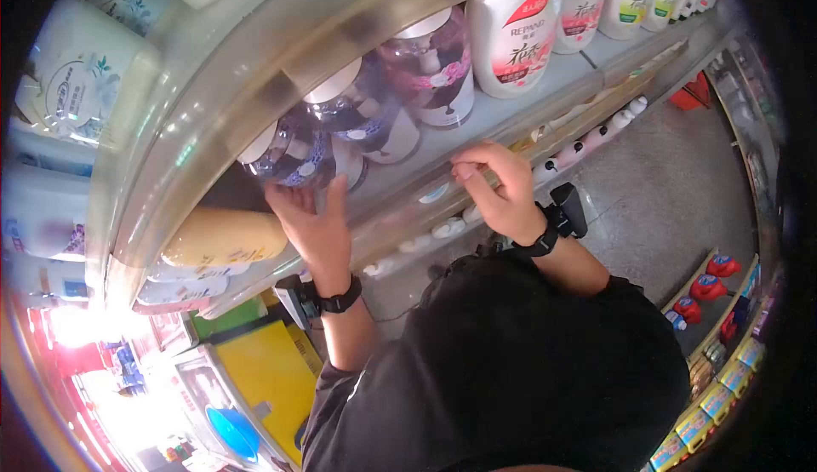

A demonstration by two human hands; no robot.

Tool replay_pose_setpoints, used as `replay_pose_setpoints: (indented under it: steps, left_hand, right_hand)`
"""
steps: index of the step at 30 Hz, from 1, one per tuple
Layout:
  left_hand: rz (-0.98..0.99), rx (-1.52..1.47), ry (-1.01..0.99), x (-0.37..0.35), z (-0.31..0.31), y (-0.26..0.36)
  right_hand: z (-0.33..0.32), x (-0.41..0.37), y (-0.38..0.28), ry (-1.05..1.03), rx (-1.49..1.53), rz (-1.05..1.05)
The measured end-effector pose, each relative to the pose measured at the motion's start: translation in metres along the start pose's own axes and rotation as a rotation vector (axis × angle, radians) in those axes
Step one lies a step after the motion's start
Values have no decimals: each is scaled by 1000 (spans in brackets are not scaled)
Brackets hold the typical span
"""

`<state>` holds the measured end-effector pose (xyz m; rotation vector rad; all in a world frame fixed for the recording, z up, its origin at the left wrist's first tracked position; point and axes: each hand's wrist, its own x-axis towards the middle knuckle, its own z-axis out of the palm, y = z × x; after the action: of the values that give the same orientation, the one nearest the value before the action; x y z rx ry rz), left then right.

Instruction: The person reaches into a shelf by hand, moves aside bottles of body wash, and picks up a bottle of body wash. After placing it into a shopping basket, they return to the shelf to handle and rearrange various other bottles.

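My left hand [313,232] is at the leftmost purple-patterned bottle [294,155], its fingertips and thumb against the bottle's near side. Two more bottles of this kind, a middle one [366,119] and a right one [432,72], stand beside it on the shelf [528,119]. My right hand [504,191] hovers in front of the shelf edge, its fingers bent and the thumb near the index fingertip, with nothing visible between them. Each wrist carries a black strap with a device.
White bottles with red labels [515,42] stand farther right on the shelf, then ones with green labels [631,0]. Yellow bottles [225,238] lie left of my left hand. Lower shelves hold white bottles [448,228]. A red basket [691,93] is on the floor beyond.
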<state>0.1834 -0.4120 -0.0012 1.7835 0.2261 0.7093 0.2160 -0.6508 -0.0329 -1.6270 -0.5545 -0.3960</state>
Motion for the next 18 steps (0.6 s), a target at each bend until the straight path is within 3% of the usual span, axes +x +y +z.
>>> replay_pose_setpoints:
  steps: [8,10,14,18]
  left_hand:
    - [151,227,-48,-2,-3,-3]
    - [152,348,-46,-3,-7,-4]
    - [128,317,-97,6,-9,-16]
    - [161,379,-185,-1,-16,-1]
  right_hand:
    - [22,14,-84,-140,141,-213]
    - [43,20,-121,-282,418,-308]
    - [81,36,-186,-544,247,-872]
    - [72,36,-202,-674,199,-775]
